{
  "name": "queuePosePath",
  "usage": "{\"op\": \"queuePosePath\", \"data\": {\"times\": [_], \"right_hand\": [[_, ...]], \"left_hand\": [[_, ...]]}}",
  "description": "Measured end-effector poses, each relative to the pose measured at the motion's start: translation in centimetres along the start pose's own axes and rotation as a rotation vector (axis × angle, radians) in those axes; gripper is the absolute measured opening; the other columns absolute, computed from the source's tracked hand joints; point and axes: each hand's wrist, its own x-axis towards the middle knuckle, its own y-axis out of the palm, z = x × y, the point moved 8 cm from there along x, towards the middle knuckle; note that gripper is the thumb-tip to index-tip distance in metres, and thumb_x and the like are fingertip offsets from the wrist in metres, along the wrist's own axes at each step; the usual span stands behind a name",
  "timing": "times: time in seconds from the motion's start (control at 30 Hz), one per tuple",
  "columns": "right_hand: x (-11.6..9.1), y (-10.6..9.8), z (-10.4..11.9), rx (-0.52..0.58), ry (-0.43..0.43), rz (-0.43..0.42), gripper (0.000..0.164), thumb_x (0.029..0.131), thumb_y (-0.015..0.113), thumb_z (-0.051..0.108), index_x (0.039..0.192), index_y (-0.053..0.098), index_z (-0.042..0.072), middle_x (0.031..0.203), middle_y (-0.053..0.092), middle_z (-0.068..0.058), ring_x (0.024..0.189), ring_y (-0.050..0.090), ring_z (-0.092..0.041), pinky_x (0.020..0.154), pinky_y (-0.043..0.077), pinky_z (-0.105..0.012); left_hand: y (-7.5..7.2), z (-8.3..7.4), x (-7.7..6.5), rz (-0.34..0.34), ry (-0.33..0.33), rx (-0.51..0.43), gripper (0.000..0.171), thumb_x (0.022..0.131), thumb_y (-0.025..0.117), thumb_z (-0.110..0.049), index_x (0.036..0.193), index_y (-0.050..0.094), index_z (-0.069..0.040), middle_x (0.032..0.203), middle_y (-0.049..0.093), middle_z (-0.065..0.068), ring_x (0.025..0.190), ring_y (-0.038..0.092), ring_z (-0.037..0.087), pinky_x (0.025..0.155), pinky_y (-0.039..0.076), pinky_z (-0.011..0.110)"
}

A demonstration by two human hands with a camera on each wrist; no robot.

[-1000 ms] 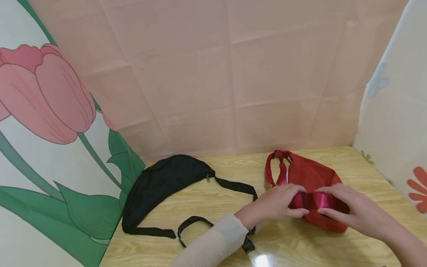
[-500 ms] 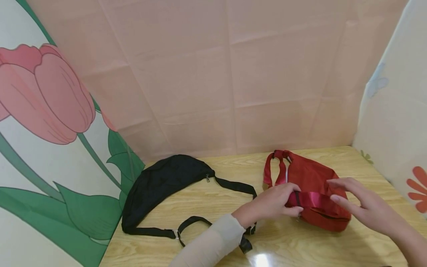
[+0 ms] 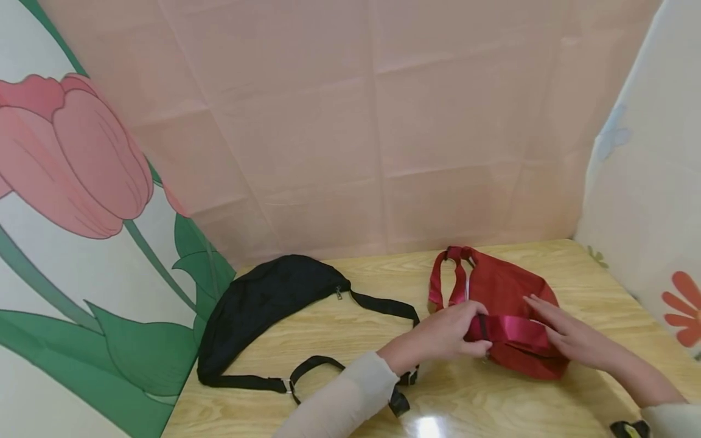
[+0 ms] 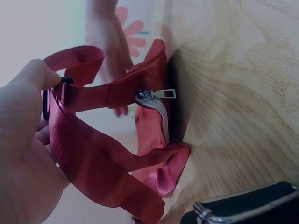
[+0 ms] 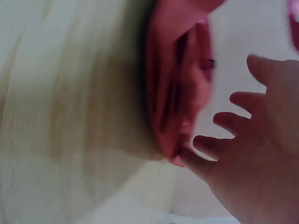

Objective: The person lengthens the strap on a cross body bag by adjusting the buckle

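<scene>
A red waist bag (image 3: 506,283) lies on the right side of the wooden table, its strap looped off the far left corner. My left hand (image 3: 446,331) pinches the red strap (image 3: 517,330) at its black slider (image 4: 66,80) between thumb and fingers. In the left wrist view, a zipper pull (image 4: 166,93) hangs at the bag's end beside the strap. My right hand (image 3: 572,334) lies over the bag's right part with fingers extended. In the right wrist view its fingers are spread, and the little finger meets the bag's edge (image 5: 177,156).
A black waist bag (image 3: 274,298) lies at the left of the table (image 3: 476,413), its black strap (image 3: 386,304) curving toward my left forearm. A pink cloth (image 3: 383,121) hangs behind the table. Printed panels stand on both sides.
My right hand has let go of the strap, lifted away to the right with fingers opening, then come down onto the bag. My left hand keeps its pinch and has shifted slightly left.
</scene>
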Motion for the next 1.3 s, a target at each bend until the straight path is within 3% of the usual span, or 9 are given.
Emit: {"op": "queuePosePath", "data": {"times": [0.1,0.23,0.33,0.4,0.57,0.8,0.97,1.17,1.3], "right_hand": [[0.0,1.8,-1.3,0.037,0.082,0.100,0.080,0.089,0.050,-0.016,0.160,0.027,0.014,0.164,0.022,-0.020,0.153,0.006,-0.016,0.106,0.001,-0.002],[-0.5,3.7,-3.5,-0.033,0.167,0.184,0.075,0.087,0.052,-0.012,0.157,0.032,0.006,0.141,0.034,-0.050,0.143,0.015,-0.060,0.109,-0.011,-0.011],[-0.9,4.0,-4.7,-0.229,0.044,0.139,0.082,0.085,0.060,-0.005,0.159,0.030,0.011,0.138,0.041,-0.048,0.154,0.002,-0.036,0.113,-0.014,-0.016],[-1.2,3.9,-5.2,-0.316,0.003,0.111,0.083,0.088,0.067,0.004,0.160,0.028,0.016,0.136,0.044,-0.047,0.155,0.002,-0.034,0.118,-0.013,-0.024],[-1.5,3.5,-6.7,-0.301,0.026,0.095,0.082,0.086,0.078,0.032,0.155,0.039,0.014,0.135,0.046,-0.046,0.142,0.024,-0.058,0.116,-0.013,-0.020],[-2.4,3.1,-9.2,-0.323,-0.049,0.034,0.090,0.082,0.083,0.032,0.158,0.036,0.021,0.137,0.046,-0.045,0.155,-0.003,-0.030,0.112,-0.010,-0.012],[-2.6,2.5,-9.2,-0.248,-0.002,0.071,0.086,0.082,0.082,0.028,0.156,0.040,0.022,0.158,0.031,-0.031,0.153,0.000,-0.041,0.114,-0.011,-0.017],[-2.3,1.6,-8.9,-0.116,0.094,0.154,0.083,0.084,0.081,0.024,0.156,0.041,0.022,0.145,0.037,-0.044,0.138,0.016,-0.069,0.111,-0.015,-0.021],[-2.0,1.0,-9.0,-0.109,0.064,0.142,0.078,0.081,0.084,0.022,0.150,0.049,0.016,0.151,0.036,-0.037,0.133,0.022,-0.071,0.106,-0.010,-0.011]], "left_hand": [[0.2,0.1,-0.2,0.011,-0.006,0.003,0.054,0.096,0.067,-0.044,0.138,0.045,-0.020,0.117,0.054,-0.015,0.091,0.051,-0.006,0.073,0.042,0.008],[0.6,0.4,-0.7,0.026,-0.022,0.001,0.055,0.094,0.070,-0.043,0.138,0.045,-0.021,0.120,0.053,-0.016,0.092,0.051,-0.007,0.075,0.042,0.007],[0.8,0.7,-0.9,0.029,-0.041,-0.020,0.056,0.094,0.070,-0.044,0.139,0.045,-0.021,0.119,0.053,-0.017,0.093,0.051,-0.006,0.077,0.041,0.008],[1.0,1.1,-1.0,0.024,-0.059,-0.042,0.057,0.094,0.071,-0.043,0.139,0.045,-0.022,0.118,0.054,-0.017,0.093,0.052,-0.005,0.078,0.042,0.010],[0.9,2.2,-1.3,-0.003,-0.101,-0.107,0.053,0.095,0.070,-0.040,0.139,0.046,-0.021,0.125,0.058,-0.011,0.102,0.054,-0.003,0.084,0.044,0.014],[0.3,2.8,-1.7,-0.024,-0.075,-0.151,0.050,0.096,0.069,-0.038,0.136,0.046,-0.018,0.129,0.058,-0.004,0.110,0.054,0.000,0.091,0.044,0.015],[0.2,2.9,-2.1,-0.037,-0.079,-0.225,0.052,0.095,0.070,-0.034,0.136,0.045,-0.015,0.127,0.058,-0.002,0.110,0.054,0.001,0.092,0.044,0.015],[-0.1,2.8,-2.4,-0.053,-0.080,-0.277,0.052,0.094,0.072,-0.032,0.134,0.046,-0.013,0.122,0.060,-0.003,0.103,0.054,0.000,0.087,0.044,0.013],[-0.2,2.6,-2.5,-0.043,-0.075,-0.280,0.052,0.095,0.071,-0.034,0.135,0.045,-0.012,0.120,0.061,-0.006,0.102,0.055,-0.002,0.086,0.044,0.012]]}}
